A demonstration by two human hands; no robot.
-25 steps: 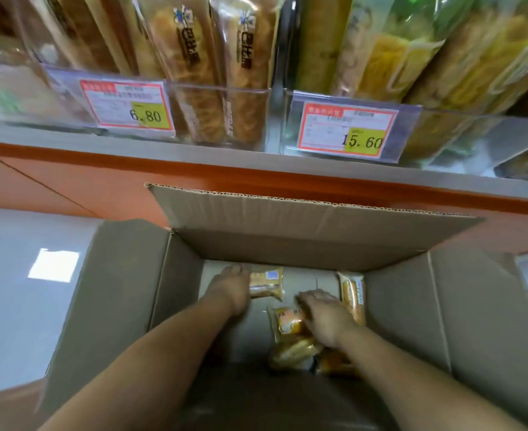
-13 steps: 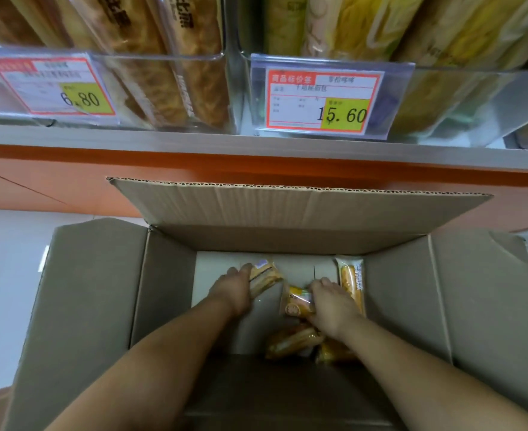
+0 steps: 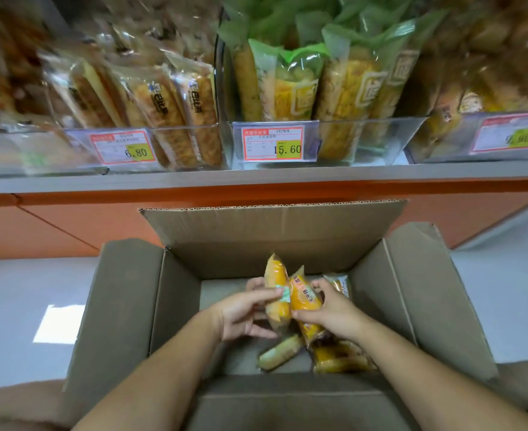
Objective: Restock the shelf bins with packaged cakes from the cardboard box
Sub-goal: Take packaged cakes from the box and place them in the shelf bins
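In the brown cardboard box (image 3: 126,306), my left hand (image 3: 244,315) pinches 1 yellow-wrapped cake (image 3: 275,275) and my right hand (image 3: 331,309) 1 orange-wrapped cake (image 3: 306,301), both mid-body, as they seem soft and slippery.

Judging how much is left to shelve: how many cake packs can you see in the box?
5 packs: one in the left hand, one in the right hand, one by the far wall, two on the box floor; more may hide beneath.

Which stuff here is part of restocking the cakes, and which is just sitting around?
Job: cardboard box, left hand, right hand, the two cake packs they hold, loose packs on the box floor, shelf bins.
Bystanders: price tags, orange panel.
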